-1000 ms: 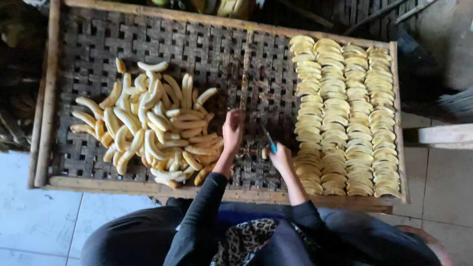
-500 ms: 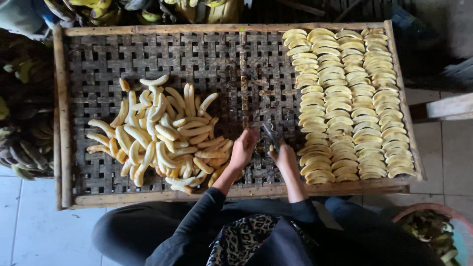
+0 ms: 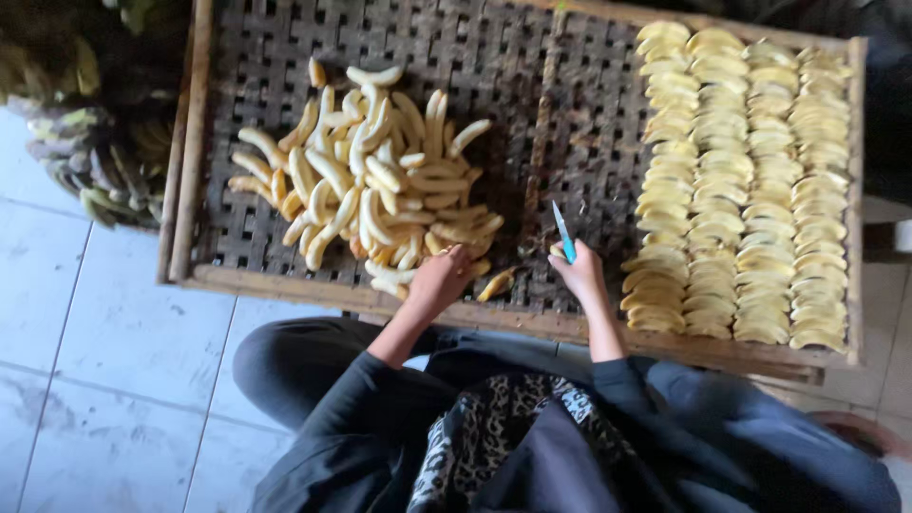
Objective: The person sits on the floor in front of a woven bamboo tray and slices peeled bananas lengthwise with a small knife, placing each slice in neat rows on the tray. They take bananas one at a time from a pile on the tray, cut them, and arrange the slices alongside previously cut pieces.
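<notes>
Shifted onto the peeled banana pile (image 3: 380, 180), left hand (image 3: 439, 277) grasps one; right hand (image 3: 579, 274) grips a knife (image 3: 563, 231).

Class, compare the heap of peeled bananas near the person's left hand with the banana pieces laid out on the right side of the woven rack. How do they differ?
The heap of peeled bananas lies jumbled, pointing every way; the flattened banana pieces sit in neat overlapping columns. The heap's fruit is whole and rounded; the pieces look flat and broad. The left hand touches the heap's edge; the right hand, gripping a blue knife, is beside the pieces. Both are pale yellow and rest on the woven rack.
</notes>
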